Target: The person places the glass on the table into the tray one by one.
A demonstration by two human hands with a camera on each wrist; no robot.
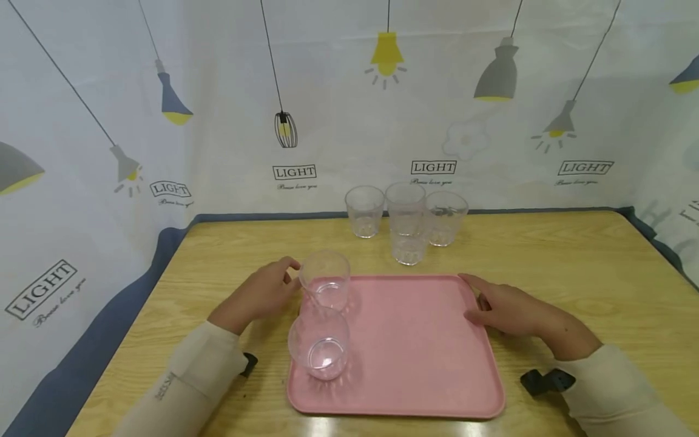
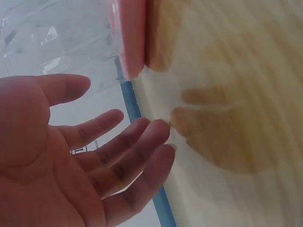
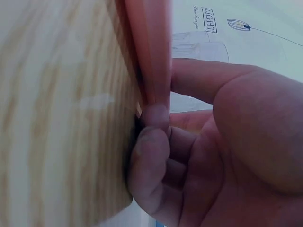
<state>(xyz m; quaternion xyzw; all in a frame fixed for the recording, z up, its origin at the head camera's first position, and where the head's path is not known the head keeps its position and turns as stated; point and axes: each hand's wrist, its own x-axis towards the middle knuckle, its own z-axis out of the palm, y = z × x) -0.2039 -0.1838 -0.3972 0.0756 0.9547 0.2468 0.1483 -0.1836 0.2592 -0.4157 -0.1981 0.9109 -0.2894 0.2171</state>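
A pink tray (image 1: pixel 409 340) lies on the wooden table, with two clear plastic cups along its left side. One cup (image 1: pixel 323 276) stands near the tray's back left corner, the other cup (image 1: pixel 318 349) nearer the front. Beside the back cup is my left hand (image 1: pixel 267 288); in the left wrist view its fingers (image 2: pixel 142 151) are relaxed, with nothing between them. My right hand (image 1: pixel 510 309) grips the tray's right edge toward the back. Its thumb (image 3: pixel 203 78) lies over the rim, and the other fingers curl against the edge from below.
Behind the tray stand more clear cups: a left one (image 1: pixel 364 212), a taller pair (image 1: pixel 408 246) that looks stacked or overlapping, and a right one (image 1: pixel 446 221). A lamp-print curtain (image 1: pixel 338 121) hangs along the table's (image 1: pixel 246 237) far edge.
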